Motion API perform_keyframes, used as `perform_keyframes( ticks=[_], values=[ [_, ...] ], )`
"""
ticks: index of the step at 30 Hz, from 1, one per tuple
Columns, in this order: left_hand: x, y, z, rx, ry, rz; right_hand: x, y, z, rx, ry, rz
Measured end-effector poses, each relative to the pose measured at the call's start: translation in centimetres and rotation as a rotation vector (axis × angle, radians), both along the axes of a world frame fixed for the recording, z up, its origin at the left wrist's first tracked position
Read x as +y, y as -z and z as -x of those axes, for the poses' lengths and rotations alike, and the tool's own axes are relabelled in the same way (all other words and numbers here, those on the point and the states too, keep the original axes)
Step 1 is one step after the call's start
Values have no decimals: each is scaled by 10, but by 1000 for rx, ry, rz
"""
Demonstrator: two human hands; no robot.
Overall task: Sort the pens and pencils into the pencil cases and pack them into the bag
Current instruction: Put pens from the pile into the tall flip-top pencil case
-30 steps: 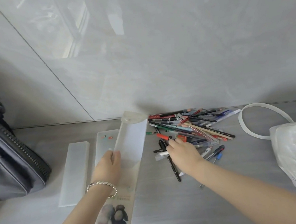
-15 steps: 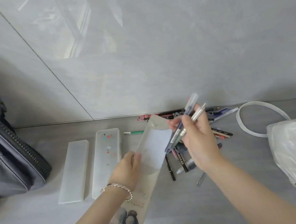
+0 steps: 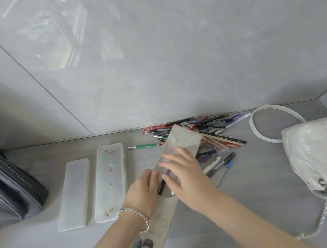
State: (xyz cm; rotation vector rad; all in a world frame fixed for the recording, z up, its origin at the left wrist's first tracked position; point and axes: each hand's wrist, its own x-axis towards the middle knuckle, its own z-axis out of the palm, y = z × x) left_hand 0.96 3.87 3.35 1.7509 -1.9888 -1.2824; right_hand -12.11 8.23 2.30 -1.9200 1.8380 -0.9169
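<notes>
A long translucent pencil pouch (image 3: 153, 239) printed with plush toys lies slanted in front of me, its flap (image 3: 181, 140) raised over the pen pile. My left hand (image 3: 144, 191) grips the pouch at its mouth. My right hand (image 3: 183, 171) lies over the mouth, holding a few pens (image 3: 162, 184) whose dark ends show between my hands, partly inside the pouch. Several loose pens and pencils (image 3: 218, 137) lie against the wall, and a green pen (image 3: 144, 146) lies apart to their left. A dark grey bag (image 3: 6, 186) with an open zip stands at the far left.
Two closed pencil cases lie side by side left of the pouch: a frosted white one (image 3: 74, 194) and a clear one with stickers (image 3: 110, 180). A white handbag (image 3: 324, 154) with a strap (image 3: 262, 125) and a chain sits at the right. A tiled wall runs behind.
My right hand picked a few pens from the pile, lifted them, then brought them down to the pouch mouth. My left hand shifted right with the pouch.
</notes>
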Motion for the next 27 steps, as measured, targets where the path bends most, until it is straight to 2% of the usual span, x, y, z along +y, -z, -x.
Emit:
perform_keyframes(
  ticks=[1, 3, 5, 7, 9, 11, 15, 19, 21, 22, 25, 27],
  values=[
    [-2, 0, -1, -5, -31, -1, -1, 2, 4, 35, -30, 8],
    [-8, 0, -4, -30, -108, -7, -1, 1, 18, -77, -52, 9],
    [-13, 0, -10, -64, -157, 1, 1, 1, 36, -204, 75, -37],
    [-16, -1, -15, -59, -186, 11, -1, 5, 60, -210, 280, -285],
    [-19, -1, -19, -62, -207, 11, -5, 15, 81, -90, 410, -580],
    [-21, -2, -21, -97, -213, 14, -10, 26, 94, 152, 371, -707],
    [-19, -4, -22, -101, -202, 20, -18, 44, 101, 502, 184, -732],
    [-16, -4, -22, -101, -188, 20, -23, 40, 106, 688, 71, -698],
    [-16, -4, -23, -91, -198, 21, -16, 32, 109, 598, 122, -632],
    [-16, -4, -24, -86, -202, 18, -9, 27, 111, 465, 177, -597],
    [-16, -1, -25, -88, -201, 6, 18, 14, 118, -114, 336, -504],
    [-15, 0, -23, -86, -190, -3, 34, 9, 121, -395, 452, -472]
  ],
)
